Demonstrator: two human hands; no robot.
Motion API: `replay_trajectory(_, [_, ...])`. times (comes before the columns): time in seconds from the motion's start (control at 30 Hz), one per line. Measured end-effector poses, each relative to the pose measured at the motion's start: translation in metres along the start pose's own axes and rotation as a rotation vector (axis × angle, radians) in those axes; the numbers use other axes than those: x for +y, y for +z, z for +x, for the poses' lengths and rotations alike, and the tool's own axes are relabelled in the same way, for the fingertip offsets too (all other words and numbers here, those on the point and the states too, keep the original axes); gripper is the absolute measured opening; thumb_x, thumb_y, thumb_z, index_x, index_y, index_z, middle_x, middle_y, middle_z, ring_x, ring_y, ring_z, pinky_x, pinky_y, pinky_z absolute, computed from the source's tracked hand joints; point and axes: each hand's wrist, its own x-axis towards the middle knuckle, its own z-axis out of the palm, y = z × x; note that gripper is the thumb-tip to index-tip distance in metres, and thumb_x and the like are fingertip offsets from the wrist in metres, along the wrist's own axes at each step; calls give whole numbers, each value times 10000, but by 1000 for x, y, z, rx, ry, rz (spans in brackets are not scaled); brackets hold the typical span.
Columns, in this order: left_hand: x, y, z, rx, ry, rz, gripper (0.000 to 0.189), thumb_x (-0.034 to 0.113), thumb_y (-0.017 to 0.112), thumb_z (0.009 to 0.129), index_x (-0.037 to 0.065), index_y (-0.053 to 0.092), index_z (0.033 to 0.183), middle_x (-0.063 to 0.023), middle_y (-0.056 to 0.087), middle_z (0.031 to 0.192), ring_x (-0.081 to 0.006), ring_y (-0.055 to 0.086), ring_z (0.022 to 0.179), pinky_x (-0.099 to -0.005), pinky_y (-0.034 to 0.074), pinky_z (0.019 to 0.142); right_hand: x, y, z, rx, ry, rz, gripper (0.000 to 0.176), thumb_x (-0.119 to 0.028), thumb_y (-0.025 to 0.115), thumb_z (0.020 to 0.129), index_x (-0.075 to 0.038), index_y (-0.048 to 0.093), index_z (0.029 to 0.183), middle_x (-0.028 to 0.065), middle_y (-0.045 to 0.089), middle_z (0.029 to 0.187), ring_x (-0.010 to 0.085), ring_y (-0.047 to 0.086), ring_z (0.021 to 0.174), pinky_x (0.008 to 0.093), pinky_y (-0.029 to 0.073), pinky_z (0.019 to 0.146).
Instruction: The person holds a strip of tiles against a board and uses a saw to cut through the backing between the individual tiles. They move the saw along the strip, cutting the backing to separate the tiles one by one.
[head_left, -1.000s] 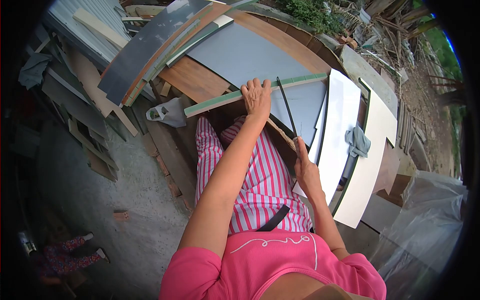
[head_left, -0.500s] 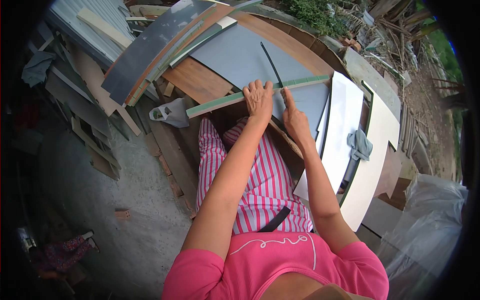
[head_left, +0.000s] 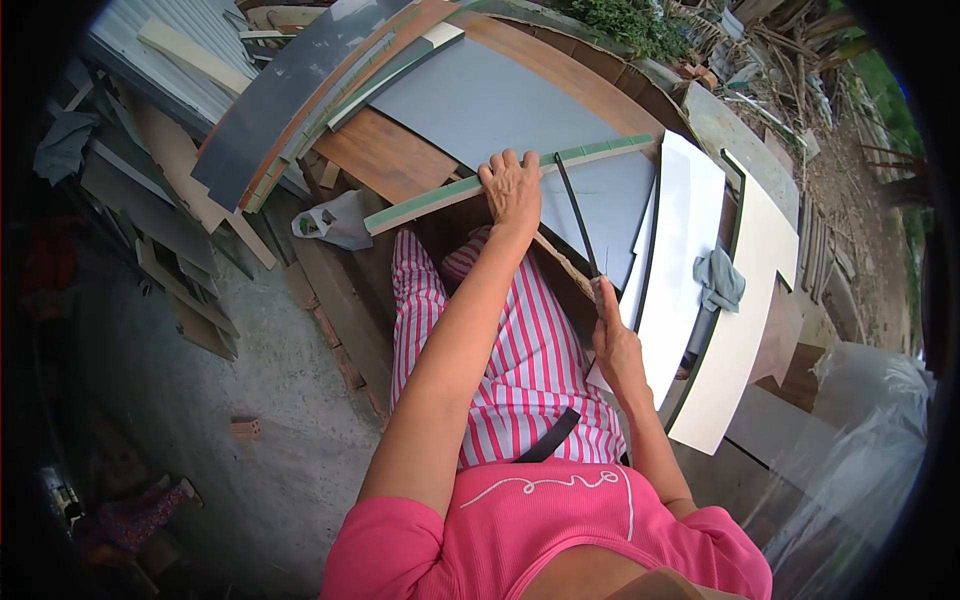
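A long green-topped strip with a pale side point(head_left: 428, 204) lies across the grey panel point(head_left: 470, 95), notched at intervals along its top. My left hand point(head_left: 514, 193) is closed over the strip near its middle, knuckles up. In my right hand point(head_left: 618, 345) is the handle of a narrow dark handsaw point(head_left: 577, 215), with the index finger stretched along it. The saw's far end rests at the strip, just right of my left hand. My right hand is close to my lap, beside the white sheets point(head_left: 682, 230). The blade's teeth are too small to make out.
Stacked boards point(head_left: 290, 100) stand at the left, with a plastic bag point(head_left: 340, 222) below them. A grey cloth point(head_left: 719, 280) lies on the right-hand boards. Clear plastic sheeting point(head_left: 850, 450) is at lower right. A brick point(head_left: 245, 429) sits on the concrete floor; another person point(head_left: 130, 520) is at lower left.
My right hand has drawn the saw back toward my body, so its far end is now at the strip instead of well beyond it. My left hand stays on the strip.
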Motion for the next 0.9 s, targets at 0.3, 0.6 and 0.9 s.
replay_trajectory(0.3, [1, -3, 0, -2, 8, -15, 174, 202, 658, 812, 107, 585, 939, -112, 553, 908, -287, 514, 919, -424, 360, 797, -22, 14, 109, 150, -186, -23, 676, -28, 437, 898, -192, 166, 1496, 271, 653, 814, 392, 664, 699, 485, 519, 628])
replay_trajectory(0.6, [-2, -2, 1, 9, 15, 2, 190, 195, 673, 805, 102, 582, 943, -111, 547, 883, -294, 517, 898, -431, 359, 777, -39, 11, 126, 267, -289, 24, 675, -43, 430, 884, -202, 183, 1493, 279, 638, 771, 419, 647, 699, 508, 500, 628])
replay_trajectory(0.9, [0, -3, -1, -10, 20, -12, 178, 201, 658, 814, 102, 582, 941, -116, 548, 907, -289, 512, 918, -432, 360, 800, 0, -3, -1, 38, -48, -11, 694, -23, 436, 919, -234, 122, 1500, 288, 649, 948, 422, 673, 790, 515, 534, 685])
